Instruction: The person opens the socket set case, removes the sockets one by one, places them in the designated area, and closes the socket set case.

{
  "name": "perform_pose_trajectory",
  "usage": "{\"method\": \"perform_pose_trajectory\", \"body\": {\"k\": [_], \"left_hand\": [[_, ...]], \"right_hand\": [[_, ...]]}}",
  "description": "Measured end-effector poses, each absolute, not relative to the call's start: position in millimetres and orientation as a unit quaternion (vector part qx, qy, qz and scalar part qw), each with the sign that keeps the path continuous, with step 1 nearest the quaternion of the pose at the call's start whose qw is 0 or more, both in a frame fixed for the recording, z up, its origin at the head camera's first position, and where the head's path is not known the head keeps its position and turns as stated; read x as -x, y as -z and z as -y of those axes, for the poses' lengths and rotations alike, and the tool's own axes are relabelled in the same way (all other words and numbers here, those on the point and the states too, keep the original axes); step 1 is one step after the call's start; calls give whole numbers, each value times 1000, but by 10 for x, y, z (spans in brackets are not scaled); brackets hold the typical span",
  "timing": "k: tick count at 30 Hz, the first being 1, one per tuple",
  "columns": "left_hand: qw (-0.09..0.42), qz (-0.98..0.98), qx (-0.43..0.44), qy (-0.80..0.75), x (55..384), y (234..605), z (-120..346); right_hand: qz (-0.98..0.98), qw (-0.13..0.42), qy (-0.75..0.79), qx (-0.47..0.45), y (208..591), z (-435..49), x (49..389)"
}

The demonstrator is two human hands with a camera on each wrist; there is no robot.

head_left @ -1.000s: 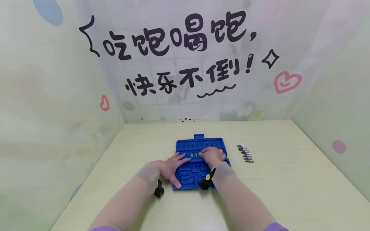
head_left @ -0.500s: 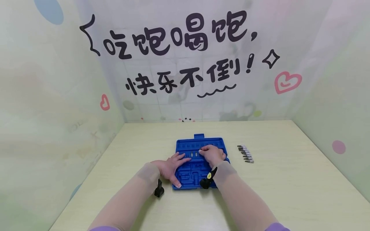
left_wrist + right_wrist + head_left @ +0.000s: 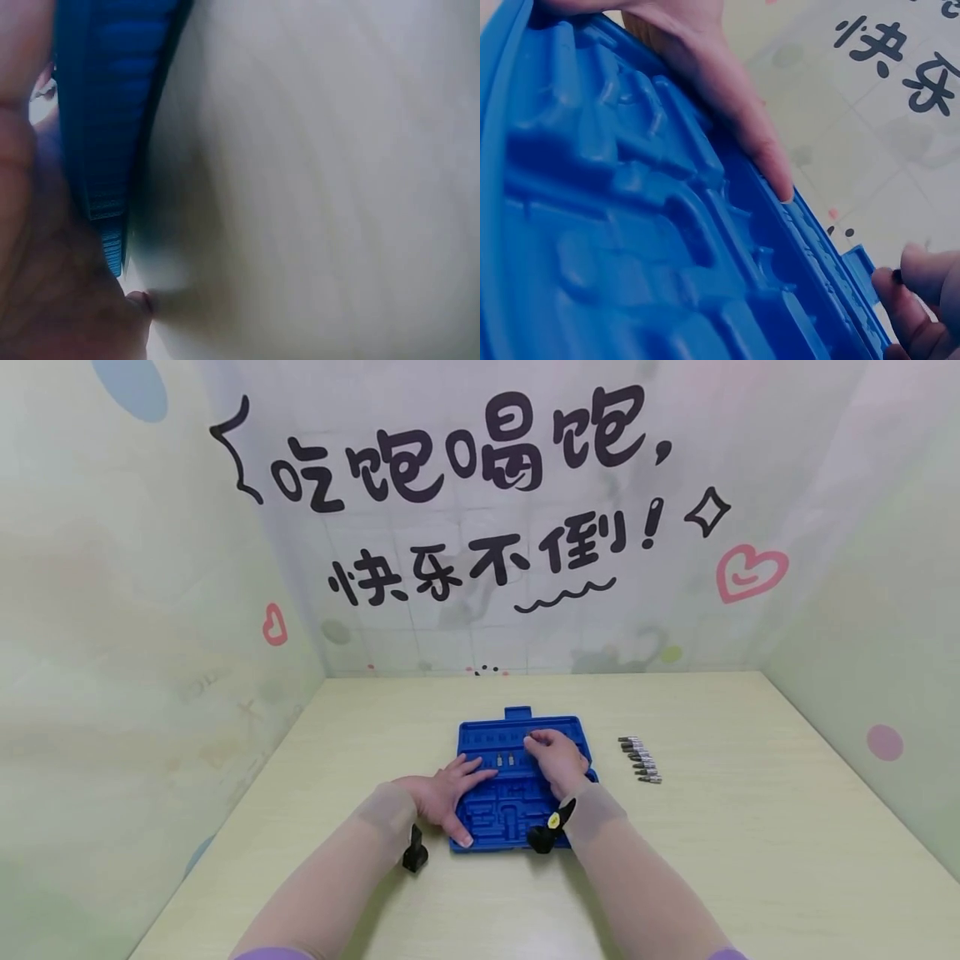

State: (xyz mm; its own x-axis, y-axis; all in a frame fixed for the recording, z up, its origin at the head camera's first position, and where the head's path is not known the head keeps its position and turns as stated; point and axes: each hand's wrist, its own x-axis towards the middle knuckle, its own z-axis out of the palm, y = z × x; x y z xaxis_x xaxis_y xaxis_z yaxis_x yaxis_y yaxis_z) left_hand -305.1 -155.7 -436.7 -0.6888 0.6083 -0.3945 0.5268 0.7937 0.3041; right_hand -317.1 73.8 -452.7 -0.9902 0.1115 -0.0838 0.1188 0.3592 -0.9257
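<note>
A blue plastic bit case [image 3: 480, 735] lies unfolded on the table, its moulded tray nearer the person. My left hand [image 3: 447, 793] rests with spread fingers on the case's left side; the left wrist view shows its palm [image 3: 67, 277] against the case's ribbed wall [image 3: 124, 90]. Two short screwdriver bits [image 3: 499, 760] stand side by side in the case's middle strip. Above the strip's right part, my right hand [image 3: 558, 762] pinches a small screwdriver bit between thumb and forefinger. Only its dark tip [image 3: 898, 276] shows in the right wrist view; the fingers hide the remainder.
Several loose screwdriver bits [image 3: 639, 760] lie in a column on the table to the right of the case. Behind the table [image 3: 750, 827] rises a printed backdrop [image 3: 675, 635], with side panels left and right.
My right hand has moved slightly back and to the right from beside the two seated bits, still pinching the small bit. The left hand stays on the case.
</note>
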Motion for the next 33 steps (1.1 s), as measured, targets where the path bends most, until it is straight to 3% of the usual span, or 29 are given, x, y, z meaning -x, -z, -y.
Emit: {"method": "perform_pose_trajectory", "body": {"k": [14,25,33], "left_hand": [[247,-916,-306,-80,3033,4366,1576],[250,-914,-308,-84,3038,4340,1564],[254,-912,-310,-92,3036,4344,1564]], "right_hand": [[-778,67,625,-7,4430,-1010,3129],[-838,74,536,61,4335,-1682,3040],[-863,75,496,55,4349,-2215,2977]]}}
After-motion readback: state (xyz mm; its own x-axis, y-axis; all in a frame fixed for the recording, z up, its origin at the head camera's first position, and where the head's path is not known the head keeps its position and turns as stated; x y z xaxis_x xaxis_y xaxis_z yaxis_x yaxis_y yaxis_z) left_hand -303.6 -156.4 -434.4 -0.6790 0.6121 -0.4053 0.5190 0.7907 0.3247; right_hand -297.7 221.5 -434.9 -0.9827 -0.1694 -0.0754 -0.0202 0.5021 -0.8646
